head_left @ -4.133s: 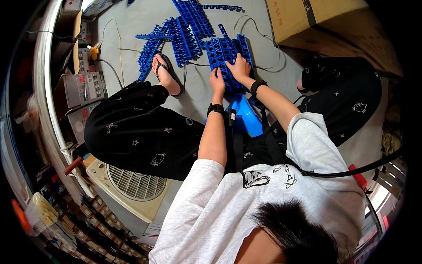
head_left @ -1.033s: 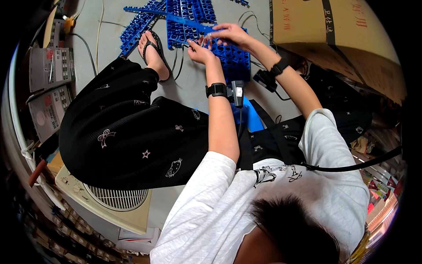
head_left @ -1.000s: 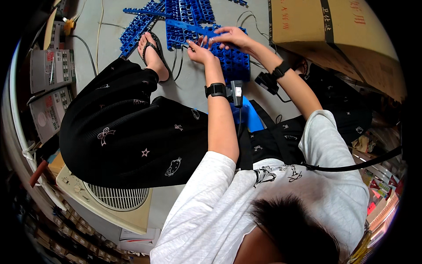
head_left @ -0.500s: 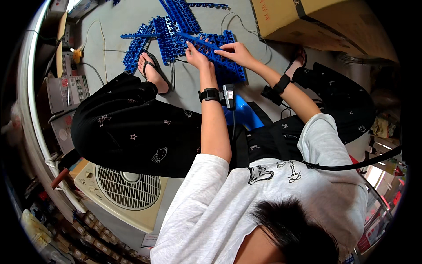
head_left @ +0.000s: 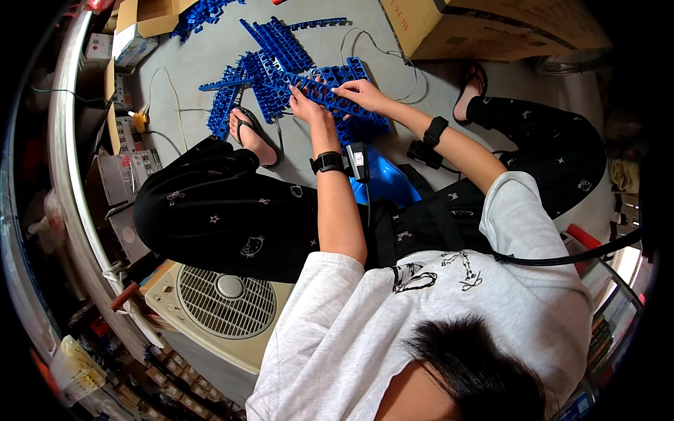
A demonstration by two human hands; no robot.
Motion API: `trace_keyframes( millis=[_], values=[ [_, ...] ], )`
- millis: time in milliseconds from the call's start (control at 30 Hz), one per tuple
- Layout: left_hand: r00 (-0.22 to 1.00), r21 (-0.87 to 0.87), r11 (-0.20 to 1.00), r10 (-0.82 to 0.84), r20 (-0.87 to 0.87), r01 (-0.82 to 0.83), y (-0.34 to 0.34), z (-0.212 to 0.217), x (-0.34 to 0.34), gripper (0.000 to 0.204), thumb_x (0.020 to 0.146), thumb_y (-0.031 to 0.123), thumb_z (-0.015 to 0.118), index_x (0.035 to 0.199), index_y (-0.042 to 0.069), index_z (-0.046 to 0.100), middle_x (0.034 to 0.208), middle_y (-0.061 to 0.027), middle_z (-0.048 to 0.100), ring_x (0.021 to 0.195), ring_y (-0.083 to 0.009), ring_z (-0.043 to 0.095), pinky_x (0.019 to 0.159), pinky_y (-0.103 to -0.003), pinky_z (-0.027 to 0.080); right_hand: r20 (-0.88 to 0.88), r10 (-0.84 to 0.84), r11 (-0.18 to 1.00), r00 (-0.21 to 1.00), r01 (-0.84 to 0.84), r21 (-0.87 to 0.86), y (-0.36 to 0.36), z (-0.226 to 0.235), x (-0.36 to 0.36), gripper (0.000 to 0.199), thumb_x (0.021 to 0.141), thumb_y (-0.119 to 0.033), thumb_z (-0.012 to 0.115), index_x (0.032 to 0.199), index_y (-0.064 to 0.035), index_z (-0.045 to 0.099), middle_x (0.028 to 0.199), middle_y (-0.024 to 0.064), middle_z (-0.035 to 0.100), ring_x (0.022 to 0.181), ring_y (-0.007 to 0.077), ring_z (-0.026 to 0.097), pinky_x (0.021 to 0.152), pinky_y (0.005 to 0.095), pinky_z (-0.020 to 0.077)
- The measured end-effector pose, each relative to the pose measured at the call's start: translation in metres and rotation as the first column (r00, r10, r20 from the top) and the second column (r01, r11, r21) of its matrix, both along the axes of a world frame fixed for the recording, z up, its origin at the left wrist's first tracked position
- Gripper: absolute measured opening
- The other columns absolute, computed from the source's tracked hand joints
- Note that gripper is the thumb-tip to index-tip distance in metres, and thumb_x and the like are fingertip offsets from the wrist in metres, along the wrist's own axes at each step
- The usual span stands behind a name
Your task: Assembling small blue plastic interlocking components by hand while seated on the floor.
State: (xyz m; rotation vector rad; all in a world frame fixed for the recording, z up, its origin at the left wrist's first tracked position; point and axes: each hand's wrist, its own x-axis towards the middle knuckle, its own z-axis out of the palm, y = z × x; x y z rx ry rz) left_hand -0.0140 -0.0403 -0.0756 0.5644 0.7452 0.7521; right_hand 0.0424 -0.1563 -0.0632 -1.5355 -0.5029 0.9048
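Blue plastic strips under both hands

Blue plastic strip (head_left: 319, 90) lies across a stack of blue grids (head_left: 351, 105) on the grey floor (head_left: 203, 63), in front of the seated person. The left hand (head_left: 305, 107) pinches the strip near its middle; the right hand (head_left: 358, 92) presses on it just beside, fingers curled. More blue strips (head_left: 274, 45) lie beyond, near a cardboard box (head_left: 477, 24). A cream fan (head_left: 225, 305) stands by the left knee.

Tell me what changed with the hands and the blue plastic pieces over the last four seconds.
Earlier both hands pressed on the blue grid block. Since then they have taken up a long blue strip: the left hand and right hand now hold it across the blue grid block. The pile of blue strips, the sandalled foot and the fan stayed put.
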Motion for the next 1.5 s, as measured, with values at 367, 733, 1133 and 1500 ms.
trace_keyframes(
  millis=[367,733,1133,1500],
  values=[
    [0.999,-0.070,0.997,-0.025,0.039,0.028,-0.001,0.004,-0.002,0.041,0.091,0.033,0.036,0.108,-0.003,0.027,0.110,-0.0265,0.046,0.094,-0.0428,0.053,0.075,-0.052,0.049,-0.092,0.100,0.991,0.991,-0.107,-0.077,0.001,0.016,-0.015,0.025,0.085,-0.027,0.053,0.093,-0.0035,0.060,0.067,0.0032,0.061,0.052,0.0074,0.056,0.040,0.0194,0.0430],
    [0.983,-0.026,0.999,0.037,-0.180,-0.043,-0.001,0.008,-0.003,0.030,0.091,0.029,0.040,0.096,0.000,0.035,0.102,-0.0214,0.053,0.085,-0.0338,0.057,0.065,-0.043,0.054,0.142,-0.072,0.997,0.987,0.076,-0.022,0.005,-0.003,-0.011,0.028,0.085,-0.027,0.053,0.086,0.0005,0.061,0.065,0.0034,0.060,0.055,0.0091,0.056,0.047,0.0208,0.0443],
    [0.995,0.027,0.995,-0.098,-0.014,0.098,-0.010,-0.003,-0.001,0.035,0.089,0.028,0.045,0.102,-0.003,0.036,0.099,-0.0210,0.056,0.083,-0.0358,0.059,0.066,-0.042,0.052,0.259,0.021,0.993,0.966,0.010,-0.119,0.001,-0.003,-0.011,0.028,0.078,-0.027,0.062,0.077,0.0007,0.061,0.050,-0.0004,0.048,0.048,0.0053,0.038,0.045,0.0230,0.0303],
    [0.994,0.013,0.994,-0.106,-0.018,0.106,-0.009,-0.002,0.001,0.029,0.090,0.026,0.045,0.097,-0.001,0.041,0.096,-0.0189,0.058,0.080,-0.0329,0.061,0.063,-0.041,0.053,0.212,0.103,0.986,0.972,-0.072,-0.148,-0.001,0.003,0.001,0.027,0.079,-0.026,0.062,0.074,0.0006,0.062,0.053,0.0005,0.053,0.049,0.0046,0.047,0.048,0.0212,0.0369]
  ],
)
